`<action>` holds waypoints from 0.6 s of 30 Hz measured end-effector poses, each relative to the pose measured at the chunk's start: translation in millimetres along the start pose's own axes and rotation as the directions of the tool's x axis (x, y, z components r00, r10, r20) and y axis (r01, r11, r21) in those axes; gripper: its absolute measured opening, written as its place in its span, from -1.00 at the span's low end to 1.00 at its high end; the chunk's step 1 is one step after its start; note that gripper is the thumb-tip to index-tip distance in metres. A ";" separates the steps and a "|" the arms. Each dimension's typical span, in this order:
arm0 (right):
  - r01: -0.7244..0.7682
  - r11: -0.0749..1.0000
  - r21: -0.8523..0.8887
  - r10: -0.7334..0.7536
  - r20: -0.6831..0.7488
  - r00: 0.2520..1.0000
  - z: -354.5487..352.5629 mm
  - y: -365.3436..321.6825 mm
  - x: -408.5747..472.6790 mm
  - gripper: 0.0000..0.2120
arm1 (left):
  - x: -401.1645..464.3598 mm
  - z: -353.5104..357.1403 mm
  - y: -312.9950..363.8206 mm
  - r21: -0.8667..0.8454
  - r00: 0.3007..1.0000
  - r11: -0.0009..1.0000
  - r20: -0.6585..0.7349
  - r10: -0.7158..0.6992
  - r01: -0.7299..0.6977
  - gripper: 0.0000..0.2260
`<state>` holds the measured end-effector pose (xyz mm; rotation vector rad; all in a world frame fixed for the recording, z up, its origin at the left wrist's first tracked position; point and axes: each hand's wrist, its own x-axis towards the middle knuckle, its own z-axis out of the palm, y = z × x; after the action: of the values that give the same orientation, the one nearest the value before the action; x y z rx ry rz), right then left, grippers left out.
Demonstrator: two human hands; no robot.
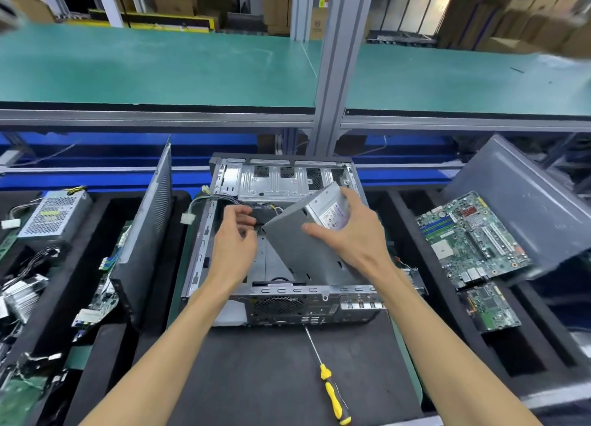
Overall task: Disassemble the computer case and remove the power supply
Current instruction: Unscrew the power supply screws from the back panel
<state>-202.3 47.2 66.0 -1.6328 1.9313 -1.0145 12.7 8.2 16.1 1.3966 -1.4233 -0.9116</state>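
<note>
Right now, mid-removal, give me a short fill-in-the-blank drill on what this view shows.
1. The right hand grips the tilted ____ above the open computer case.
2. The left hand is inside the case near the ____ bundle.
3. The yellow-handled ____ lies on the black mat in front of the case.
4. The removed side panel leans to the case's ____.

Missing words: power supply; cable; screwdriver; left
</note>
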 end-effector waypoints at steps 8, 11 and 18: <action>0.075 0.883 0.463 -0.061 -0.044 0.997 -40.9 -20.9 6.2 -0.37 | 9.5 -3.5 13.7 0.183 0.957 0.947 0.173 0.232 -0.263 -0.28; 0.034 0.782 0.622 -0.050 0.009 0.999 -59.6 -24.4 11.0 -0.43 | 12.0 -7.7 26.8 0.213 0.938 0.916 0.005 0.347 -0.340 -0.33; -0.301 0.422 0.855 0.052 0.309 0.950 -72.7 -12.3 12.8 -0.30 | 3.2 -19.0 63.9 0.482 0.608 0.712 -0.382 0.696 -0.511 -0.64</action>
<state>-249.0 53.4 124.2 -0.8114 0.9830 -1.3397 10.7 12.2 82.8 1.1157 -1.4744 0.1960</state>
